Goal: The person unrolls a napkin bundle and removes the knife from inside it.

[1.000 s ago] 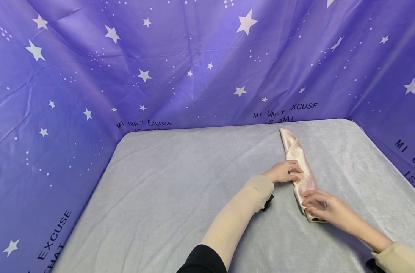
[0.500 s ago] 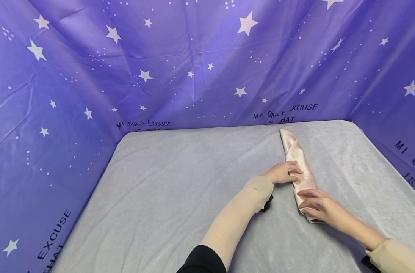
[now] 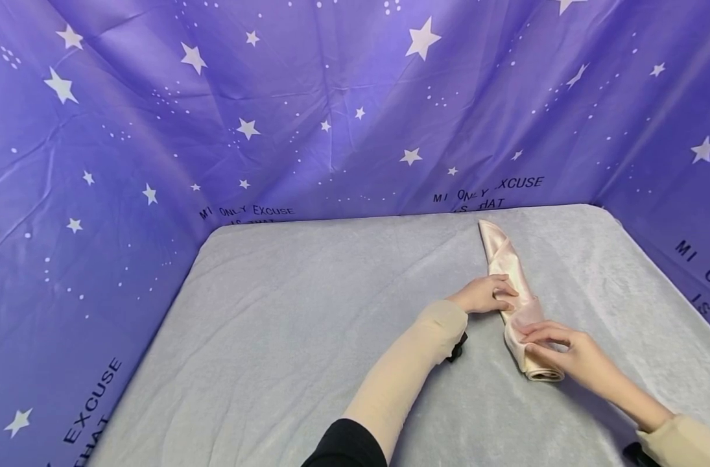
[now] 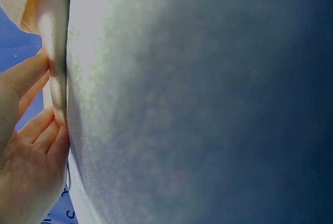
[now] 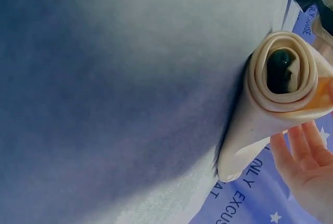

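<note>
A pale pink satin cloth [image 3: 509, 263] lies rolled lengthwise on the grey covered surface, with a narrow pointed far end. Its near end shows a spiral of layers in the right wrist view, with something dark green and shiny [image 5: 280, 70] inside, its kind unclear. My left hand [image 3: 482, 293] rests its fingertips and thumb on the middle of the roll; in the left wrist view its fingers [image 4: 44, 135] touch the fabric, fairly straight. Near the close end, my right hand [image 3: 570, 350] pinches a loose layer of the cloth between thumb and fingers.
The grey plush surface [image 3: 308, 311] spreads mostly left of the roll. Purple curtains [image 3: 331, 84] with white stars and lettering stand behind it and along both sides. Black straps sit at both wrists.
My right hand first shifted left over the near end, then drew back right with a layer of cloth, uncovering the coiled end. The left hand stays in place.
</note>
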Tool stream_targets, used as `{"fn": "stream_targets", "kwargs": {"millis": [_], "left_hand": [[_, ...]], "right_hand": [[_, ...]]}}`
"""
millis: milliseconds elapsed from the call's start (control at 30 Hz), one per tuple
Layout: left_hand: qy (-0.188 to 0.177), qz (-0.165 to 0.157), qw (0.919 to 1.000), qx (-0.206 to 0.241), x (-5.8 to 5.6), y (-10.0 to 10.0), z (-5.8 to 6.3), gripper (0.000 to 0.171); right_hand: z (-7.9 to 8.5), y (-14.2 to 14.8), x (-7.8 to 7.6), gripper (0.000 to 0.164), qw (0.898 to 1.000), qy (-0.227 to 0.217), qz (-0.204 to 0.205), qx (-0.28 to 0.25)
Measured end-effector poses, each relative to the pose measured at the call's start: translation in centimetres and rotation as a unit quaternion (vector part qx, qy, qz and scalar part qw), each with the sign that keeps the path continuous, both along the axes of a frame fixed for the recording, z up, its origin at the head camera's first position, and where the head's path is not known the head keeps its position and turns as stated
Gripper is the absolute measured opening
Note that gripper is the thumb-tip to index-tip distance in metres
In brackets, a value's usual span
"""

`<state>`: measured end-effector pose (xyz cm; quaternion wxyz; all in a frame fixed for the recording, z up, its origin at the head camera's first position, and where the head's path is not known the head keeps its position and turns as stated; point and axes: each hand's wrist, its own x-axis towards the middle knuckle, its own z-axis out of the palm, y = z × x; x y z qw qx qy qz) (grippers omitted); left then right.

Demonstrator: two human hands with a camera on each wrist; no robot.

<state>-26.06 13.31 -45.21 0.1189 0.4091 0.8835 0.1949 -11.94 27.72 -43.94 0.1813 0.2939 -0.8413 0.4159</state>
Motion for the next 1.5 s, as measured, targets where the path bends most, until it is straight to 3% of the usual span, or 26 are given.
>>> {"fn": "stream_targets", "kwargs": {"millis": [200, 500, 767, 933, 1100, 1333, 1500], "left_hand": [[-0.001, -0.002, 1.0, 0.002, 0.0, 0.0, 0.0, 0.033], [-0.01, -0.003, 0.9999, 0.005, 0.0, 0.0, 0.1, 0.032], [-0.017, -0.001, 0.9998, 0.006, -0.1, 0.0, 0.1, 0.032], [-0.019, 0.0, 0.9998, 0.006, 0.0, 0.0, 0.1, 0.032], [-0.016, -0.002, 0.9999, 0.005, 0.0, -0.1, 0.2, 0.032], [-0.013, -0.002, 0.9999, 0.003, 0.1, -0.1, 0.1, 0.032], [-0.015, 0.002, 0.9999, 0.006, 0.0, -0.1, 0.0, 0.032]], "right_hand": [[0.0, 0.3, 0.3, 0.033, 0.999, -0.031, -0.024, -0.02], [0.3, 1.4, 0.4, 0.029, 0.995, -0.035, -0.087, -0.035], [-3.6, 5.5, -1.1, 0.041, 0.992, -0.015, -0.127, -0.021], [-4.4, 7.0, -1.2, 0.038, 0.991, -0.005, -0.134, -0.018], [-3.0, 6.9, -0.4, 0.036, 0.99, -0.01, -0.136, -0.034], [1.5, 4.5, 1.5, 0.027, 0.987, -0.007, -0.151, -0.059], [2.5, 4.5, 2.1, 0.027, 0.983, -0.001, -0.175, -0.054]]}}
